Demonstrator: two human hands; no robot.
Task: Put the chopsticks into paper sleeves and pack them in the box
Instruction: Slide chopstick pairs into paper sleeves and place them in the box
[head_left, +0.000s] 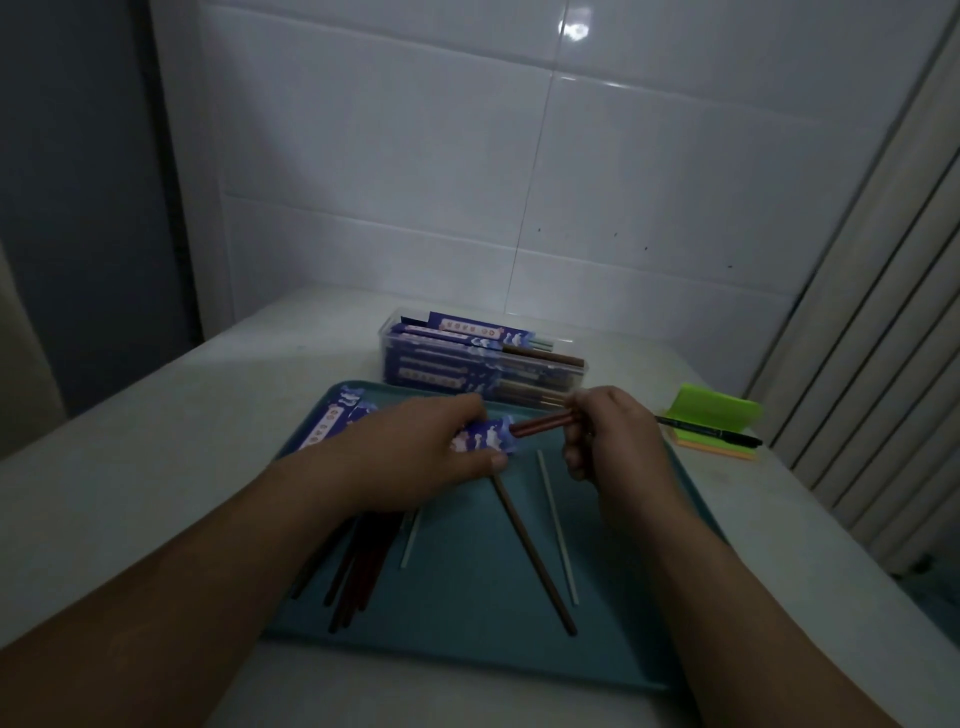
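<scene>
between hands | chopsticks (540, 422) | right (602, 431) holds, left (415, 452) pinches sleeve (485, 435)

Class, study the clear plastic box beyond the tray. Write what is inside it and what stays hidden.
The clear box holds blue-purple paper sleeves stacked lengthwise, brown chopstick ends poking out rightward. Lower layers are covered; the right hand hides its near corner.
</scene>
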